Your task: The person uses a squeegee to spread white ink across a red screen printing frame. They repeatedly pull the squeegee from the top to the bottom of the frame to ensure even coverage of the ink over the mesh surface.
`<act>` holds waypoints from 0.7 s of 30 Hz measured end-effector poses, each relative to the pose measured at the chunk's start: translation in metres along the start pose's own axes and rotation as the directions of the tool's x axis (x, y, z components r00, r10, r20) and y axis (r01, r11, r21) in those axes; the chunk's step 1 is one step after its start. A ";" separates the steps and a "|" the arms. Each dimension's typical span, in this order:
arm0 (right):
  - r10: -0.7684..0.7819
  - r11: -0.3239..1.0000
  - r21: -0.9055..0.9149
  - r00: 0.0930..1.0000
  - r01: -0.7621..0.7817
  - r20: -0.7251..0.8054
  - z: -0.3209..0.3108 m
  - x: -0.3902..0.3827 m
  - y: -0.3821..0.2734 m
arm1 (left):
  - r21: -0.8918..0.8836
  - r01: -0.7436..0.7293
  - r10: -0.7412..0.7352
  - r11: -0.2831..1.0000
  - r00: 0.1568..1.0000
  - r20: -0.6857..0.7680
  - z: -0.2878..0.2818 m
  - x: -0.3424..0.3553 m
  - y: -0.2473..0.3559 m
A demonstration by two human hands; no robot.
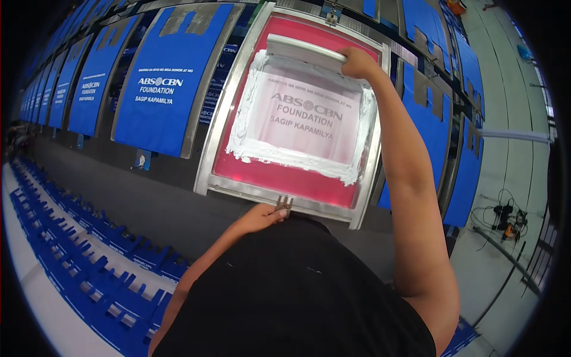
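A screen-printing frame with silver bars and a red-pink screen lies in front of me, over dark flat boards. Thick white ink borders a translucent printed panel on the screen. Along the far part of that panel lies a squeegee with a pale bar handle. My right hand is closed around the squeegee's right end. At the frame's near bar, my left hand pinches a small pronged metal bracket; whether the bracket is fixed to the bar is unclear.
Flat blue printed bag pieces lie on boards in a row to the left. More blue pieces flank the frame on the right. Many blue cut-out pieces line the lower left. Tangled cables and tools sit on the tiled floor at right.
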State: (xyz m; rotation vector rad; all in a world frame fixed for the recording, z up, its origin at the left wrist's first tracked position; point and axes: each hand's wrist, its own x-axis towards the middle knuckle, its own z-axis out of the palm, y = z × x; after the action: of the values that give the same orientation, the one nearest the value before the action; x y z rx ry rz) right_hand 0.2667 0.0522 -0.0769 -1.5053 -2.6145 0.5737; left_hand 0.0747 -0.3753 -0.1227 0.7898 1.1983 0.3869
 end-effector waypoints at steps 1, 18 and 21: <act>0.007 1.000 -0.008 1.000 -0.007 0.007 -0.003 -0.011 -0.006 | 0.053 -0.015 0.015 0.998 1.000 0.009 -0.001 0.000 0.003; 0.001 1.000 0.013 0.986 0.001 -0.168 0.072 -0.279 -0.115 | 0.293 0.158 -0.091 0.943 0.969 -0.230 0.004 0.028 -0.034; 0.050 0.998 -0.033 0.984 -0.056 -0.174 0.050 -0.281 -0.072 | 0.263 0.173 -0.093 0.949 0.952 -0.293 0.012 0.020 -0.022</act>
State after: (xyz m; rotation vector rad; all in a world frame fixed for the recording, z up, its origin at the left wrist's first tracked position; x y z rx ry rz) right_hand 0.3409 -0.2319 -0.0638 -1.5631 -2.4748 0.3806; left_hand 0.0896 -0.3815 -0.1507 0.9165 1.5876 0.2167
